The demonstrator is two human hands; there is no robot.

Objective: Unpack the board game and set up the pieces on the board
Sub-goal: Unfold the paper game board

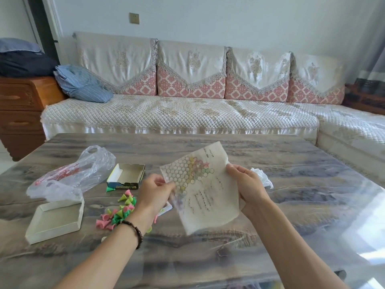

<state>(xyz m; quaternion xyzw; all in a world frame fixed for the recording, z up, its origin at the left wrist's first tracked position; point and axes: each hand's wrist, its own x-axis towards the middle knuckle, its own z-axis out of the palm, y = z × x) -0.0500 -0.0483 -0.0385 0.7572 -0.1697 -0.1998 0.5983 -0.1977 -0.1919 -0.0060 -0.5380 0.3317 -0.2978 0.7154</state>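
A thin paper game board (205, 188), printed with a honeycomb of circles and lines of text, hangs above the table between both hands. My left hand (155, 190) pinches its left edge; my right hand (248, 184) grips its right edge. Several pink, green and yellow cone-shaped pieces (119, 211) lie loose on the table beside my left wrist. The open game box (127, 176) sits behind them, and its white lid (56, 221) lies upturned at the left.
A clear plastic bag (73, 174) with red print lies at the left of the marbled table (291, 205). Crumpled white plastic (262, 177) sits behind my right hand. A quilted sofa (187, 113) runs along the far side.
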